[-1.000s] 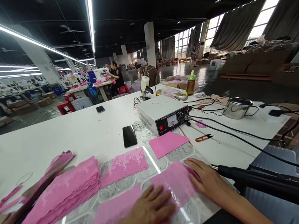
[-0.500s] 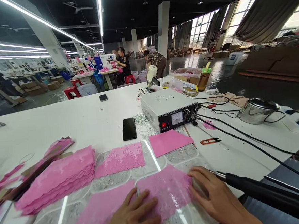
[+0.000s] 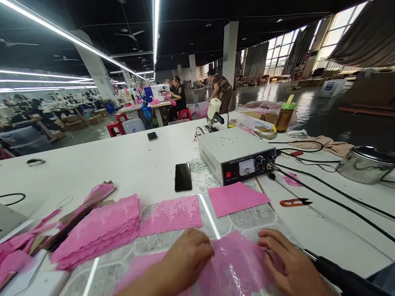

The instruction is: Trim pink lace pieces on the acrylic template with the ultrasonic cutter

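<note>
My left hand rests on a pink lace piece lying on a clear glass sheet, its fingers curled down onto the piece's left edge. My right hand presses the same piece from the right, fingers bent, with a black-handled tool along its wrist. I cannot see the tool's tip. Another lace piece and a plain pink sheet lie just beyond. A stack of pink lace sits to the left.
A white control box with black cables stands ahead, beside a black phone and red snips. A steel pot sits far right, a bottle behind. Other people work at distant tables.
The view has lifted and turned left. My left hand has slid forward and curled its fingers onto the lace edge; my right hand has stayed on the piece's right side.
</note>
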A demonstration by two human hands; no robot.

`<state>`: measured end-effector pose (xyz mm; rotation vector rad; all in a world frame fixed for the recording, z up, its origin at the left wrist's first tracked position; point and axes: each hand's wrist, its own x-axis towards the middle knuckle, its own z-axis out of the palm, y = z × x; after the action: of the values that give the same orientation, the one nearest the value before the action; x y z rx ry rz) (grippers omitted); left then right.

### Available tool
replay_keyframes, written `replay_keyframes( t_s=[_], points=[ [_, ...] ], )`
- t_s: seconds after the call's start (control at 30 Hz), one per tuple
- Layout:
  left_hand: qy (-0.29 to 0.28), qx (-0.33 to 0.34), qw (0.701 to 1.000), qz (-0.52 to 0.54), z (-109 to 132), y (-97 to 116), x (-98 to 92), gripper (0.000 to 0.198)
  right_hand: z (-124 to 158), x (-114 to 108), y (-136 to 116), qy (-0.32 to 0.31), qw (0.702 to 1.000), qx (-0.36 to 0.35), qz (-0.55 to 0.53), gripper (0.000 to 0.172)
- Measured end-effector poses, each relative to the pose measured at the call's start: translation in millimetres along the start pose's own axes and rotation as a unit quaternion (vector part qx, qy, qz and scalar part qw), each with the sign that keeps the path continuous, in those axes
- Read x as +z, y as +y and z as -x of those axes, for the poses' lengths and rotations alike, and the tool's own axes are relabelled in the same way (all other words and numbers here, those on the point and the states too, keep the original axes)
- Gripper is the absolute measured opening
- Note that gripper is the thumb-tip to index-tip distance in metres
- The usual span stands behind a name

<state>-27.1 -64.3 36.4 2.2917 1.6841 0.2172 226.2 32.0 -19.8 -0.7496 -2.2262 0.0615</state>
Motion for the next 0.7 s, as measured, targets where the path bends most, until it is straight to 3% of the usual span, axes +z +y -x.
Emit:
replay_keyframes(
  t_s=[0.13, 0.27, 0.43, 0.7],
  points=[
    [0.004, -0.054, 0.998, -0.016, -69, -20, -12.6, 0.008, -30, 6, -5, 0.007, 0.999, 0.032, -0.04, 0.016],
    [-0.037, -0.07, 0.997, -0.01, -114, -41, -6.9, 0.023, -36, 14, -4, 0.004, 0.996, 0.061, -0.069, 0.016],
    [-0.085, -0.07, 0.994, 0.02, -126, -51, -0.1, 0.028, -34, 19, -1, -0.011, 0.992, 0.093, -0.082, 0.015],
    [-0.145, -0.069, 0.982, 0.096, -134, -59, -9.2, 0.028, -51, 32, 11, -0.074, 0.985, 0.116, -0.106, 0.014]
  ],
)
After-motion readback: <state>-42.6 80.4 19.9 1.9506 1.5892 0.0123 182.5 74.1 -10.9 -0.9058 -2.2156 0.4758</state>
